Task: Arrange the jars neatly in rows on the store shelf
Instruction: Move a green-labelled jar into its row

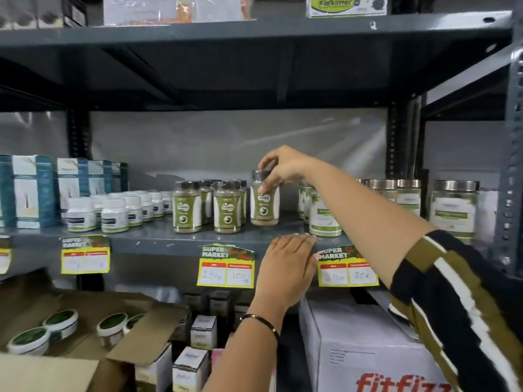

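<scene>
Right hand point(283, 168) atop jar point(265, 202), possibly crowded by neighbouring jars point(208, 206).

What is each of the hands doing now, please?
Left hand: open, flat on the shelf edge, holding nothing.
Right hand: closed on the jar near its lid.

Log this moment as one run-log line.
right hand: gripping black-capped green-label powder jar on grey metal shelf | left hand: resting on shelf edge

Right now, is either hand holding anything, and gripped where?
The right hand grips a green-labelled jar by its black cap, thumb on the upper label. The left hand holds nothing; it rests on the shelf edge.
</scene>
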The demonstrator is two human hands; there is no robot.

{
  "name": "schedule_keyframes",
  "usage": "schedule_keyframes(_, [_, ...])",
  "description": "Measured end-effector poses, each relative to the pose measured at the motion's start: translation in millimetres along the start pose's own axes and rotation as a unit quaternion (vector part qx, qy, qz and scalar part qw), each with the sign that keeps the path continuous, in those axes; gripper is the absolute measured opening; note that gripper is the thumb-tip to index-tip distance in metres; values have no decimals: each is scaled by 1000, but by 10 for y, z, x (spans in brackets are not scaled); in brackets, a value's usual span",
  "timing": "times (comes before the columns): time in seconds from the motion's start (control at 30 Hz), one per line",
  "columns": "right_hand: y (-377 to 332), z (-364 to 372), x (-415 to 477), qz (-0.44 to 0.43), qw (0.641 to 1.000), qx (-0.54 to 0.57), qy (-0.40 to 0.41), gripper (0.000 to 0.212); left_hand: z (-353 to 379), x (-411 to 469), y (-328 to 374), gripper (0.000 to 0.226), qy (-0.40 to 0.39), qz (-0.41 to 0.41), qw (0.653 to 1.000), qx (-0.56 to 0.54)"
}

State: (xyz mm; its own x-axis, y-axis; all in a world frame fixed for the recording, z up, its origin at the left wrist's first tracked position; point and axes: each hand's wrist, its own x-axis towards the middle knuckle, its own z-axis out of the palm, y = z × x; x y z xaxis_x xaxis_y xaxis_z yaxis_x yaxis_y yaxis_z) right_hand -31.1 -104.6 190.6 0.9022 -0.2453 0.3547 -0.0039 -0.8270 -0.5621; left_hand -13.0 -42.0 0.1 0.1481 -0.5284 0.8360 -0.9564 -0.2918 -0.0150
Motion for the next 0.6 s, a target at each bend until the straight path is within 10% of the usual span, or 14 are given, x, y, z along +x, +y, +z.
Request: schedule_keyframes(0.6, [215,237,-23,40,997,70,21,67,25,-18,-9,46,-7,1,1000,-5])
